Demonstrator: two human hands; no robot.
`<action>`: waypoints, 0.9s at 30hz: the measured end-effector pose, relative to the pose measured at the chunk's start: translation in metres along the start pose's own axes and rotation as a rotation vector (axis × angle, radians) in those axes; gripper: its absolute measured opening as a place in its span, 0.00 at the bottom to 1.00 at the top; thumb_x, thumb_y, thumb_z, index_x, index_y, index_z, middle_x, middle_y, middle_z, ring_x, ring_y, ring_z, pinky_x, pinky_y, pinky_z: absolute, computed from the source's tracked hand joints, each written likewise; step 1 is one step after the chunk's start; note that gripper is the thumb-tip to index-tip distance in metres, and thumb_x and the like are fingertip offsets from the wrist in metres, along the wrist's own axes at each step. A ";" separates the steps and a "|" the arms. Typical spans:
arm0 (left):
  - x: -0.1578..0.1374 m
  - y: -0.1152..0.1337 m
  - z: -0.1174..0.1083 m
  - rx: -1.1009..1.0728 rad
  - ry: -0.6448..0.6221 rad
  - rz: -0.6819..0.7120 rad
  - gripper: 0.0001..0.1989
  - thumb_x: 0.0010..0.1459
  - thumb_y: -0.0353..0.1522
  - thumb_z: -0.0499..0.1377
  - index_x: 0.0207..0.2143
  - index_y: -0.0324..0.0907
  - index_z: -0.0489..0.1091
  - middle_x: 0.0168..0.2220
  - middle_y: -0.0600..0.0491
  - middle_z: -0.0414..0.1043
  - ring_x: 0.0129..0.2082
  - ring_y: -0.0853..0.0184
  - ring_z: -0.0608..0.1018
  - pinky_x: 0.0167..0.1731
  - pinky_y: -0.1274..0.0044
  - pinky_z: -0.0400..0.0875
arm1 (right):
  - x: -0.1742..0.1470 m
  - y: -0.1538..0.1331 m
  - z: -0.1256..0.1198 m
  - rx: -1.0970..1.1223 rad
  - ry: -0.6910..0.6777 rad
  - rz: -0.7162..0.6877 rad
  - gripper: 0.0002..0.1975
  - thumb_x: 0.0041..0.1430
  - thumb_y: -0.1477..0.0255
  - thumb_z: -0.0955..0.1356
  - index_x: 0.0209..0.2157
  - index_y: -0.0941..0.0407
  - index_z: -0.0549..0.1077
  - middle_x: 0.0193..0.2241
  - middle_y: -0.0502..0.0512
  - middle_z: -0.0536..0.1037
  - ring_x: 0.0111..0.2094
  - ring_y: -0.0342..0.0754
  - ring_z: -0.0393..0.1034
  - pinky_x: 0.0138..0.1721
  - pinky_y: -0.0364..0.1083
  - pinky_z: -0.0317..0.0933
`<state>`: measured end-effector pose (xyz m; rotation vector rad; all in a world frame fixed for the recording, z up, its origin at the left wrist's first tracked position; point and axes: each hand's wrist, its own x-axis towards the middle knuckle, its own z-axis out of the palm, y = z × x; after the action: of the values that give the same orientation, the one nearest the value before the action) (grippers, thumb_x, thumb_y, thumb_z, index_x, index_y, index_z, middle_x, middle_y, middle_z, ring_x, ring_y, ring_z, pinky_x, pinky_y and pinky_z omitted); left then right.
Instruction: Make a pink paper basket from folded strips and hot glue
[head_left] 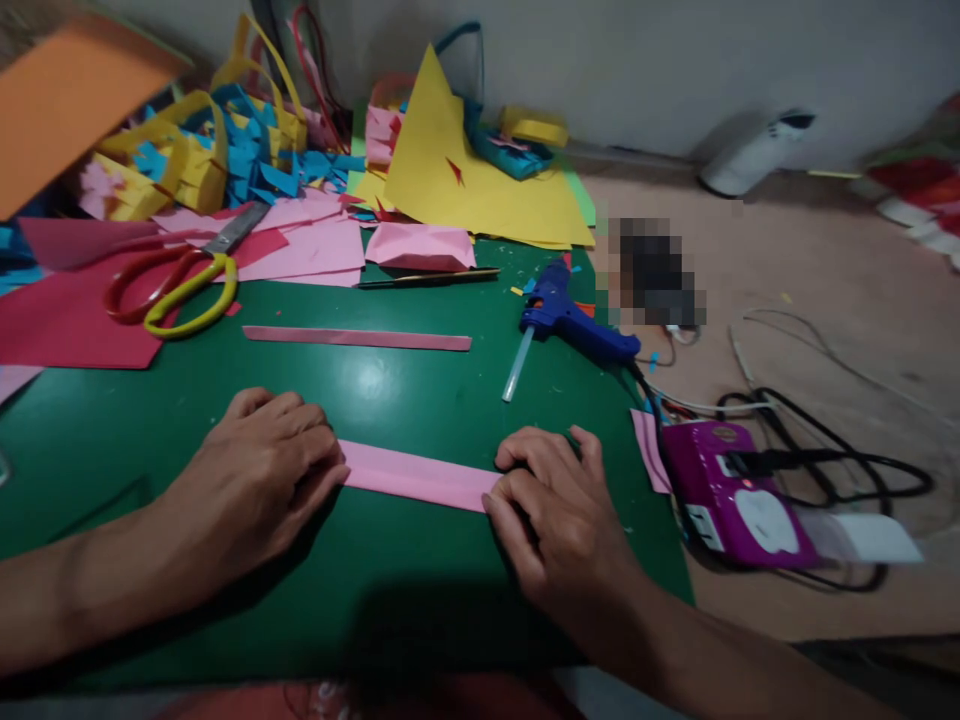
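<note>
The left hand (pixel 274 465) grips one end of a folded pink strip (pixel 416 475), thumb and fingers closed on it, and the right hand (pixel 555 510) pinches the opposite end in the same way. The folded pink strip lies between the two hands on the green tabletop (pixel 420 400), running lengthwise from one to the other. Beyond it lies a narrower strip (pixel 356 339), also pink. A blue glue gun (pixel 555 308) rests past the right hand, and scissors (pixel 217 262) with red and yellow handles lie beyond the left.
</note>
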<state>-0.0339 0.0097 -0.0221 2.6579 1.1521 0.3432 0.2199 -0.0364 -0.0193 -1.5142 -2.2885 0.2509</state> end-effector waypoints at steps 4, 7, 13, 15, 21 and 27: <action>0.001 -0.001 0.003 0.051 0.004 0.022 0.14 0.62 0.31 0.47 0.26 0.42 0.66 0.24 0.53 0.65 0.27 0.64 0.65 0.35 0.68 0.53 | -0.001 0.000 0.000 -0.008 -0.014 0.007 0.13 0.60 0.77 0.59 0.22 0.57 0.65 0.30 0.55 0.70 0.36 0.48 0.64 0.46 0.57 0.47; 0.003 0.000 0.003 0.075 0.015 0.032 0.14 0.62 0.32 0.46 0.25 0.42 0.65 0.23 0.53 0.64 0.26 0.64 0.65 0.34 0.69 0.52 | -0.001 0.000 0.000 -0.014 -0.010 0.002 0.12 0.59 0.78 0.59 0.22 0.58 0.65 0.30 0.55 0.70 0.37 0.49 0.64 0.47 0.57 0.47; 0.003 0.001 0.003 0.091 0.017 0.032 0.15 0.62 0.32 0.46 0.24 0.41 0.64 0.24 0.53 0.64 0.26 0.65 0.65 0.35 0.68 0.53 | -0.001 -0.001 0.000 -0.027 -0.007 0.000 0.13 0.60 0.77 0.59 0.22 0.57 0.65 0.30 0.55 0.70 0.36 0.49 0.64 0.47 0.57 0.46; 0.002 0.002 0.003 0.101 0.010 0.019 0.15 0.63 0.31 0.46 0.25 0.41 0.65 0.24 0.53 0.65 0.27 0.65 0.65 0.35 0.68 0.54 | -0.001 0.000 0.001 -0.029 0.001 -0.007 0.13 0.60 0.77 0.59 0.22 0.57 0.65 0.30 0.55 0.70 0.36 0.49 0.65 0.47 0.57 0.46; 0.003 0.000 0.004 0.156 -0.024 0.032 0.14 0.63 0.31 0.46 0.26 0.41 0.65 0.26 0.53 0.64 0.28 0.65 0.65 0.35 0.68 0.54 | -0.001 0.004 0.003 -0.035 0.043 -0.038 0.13 0.60 0.77 0.59 0.21 0.57 0.66 0.30 0.57 0.71 0.37 0.50 0.66 0.45 0.57 0.47; 0.003 -0.008 0.009 0.166 -0.010 0.089 0.11 0.62 0.29 0.48 0.27 0.41 0.65 0.26 0.53 0.63 0.28 0.65 0.64 0.36 0.67 0.55 | 0.001 0.003 0.004 -0.042 0.049 -0.052 0.13 0.59 0.77 0.59 0.22 0.57 0.66 0.30 0.58 0.71 0.37 0.51 0.66 0.45 0.58 0.47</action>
<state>-0.0349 0.0164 -0.0327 2.8574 1.1060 0.2597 0.2210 -0.0342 -0.0241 -1.4625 -2.3049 0.1506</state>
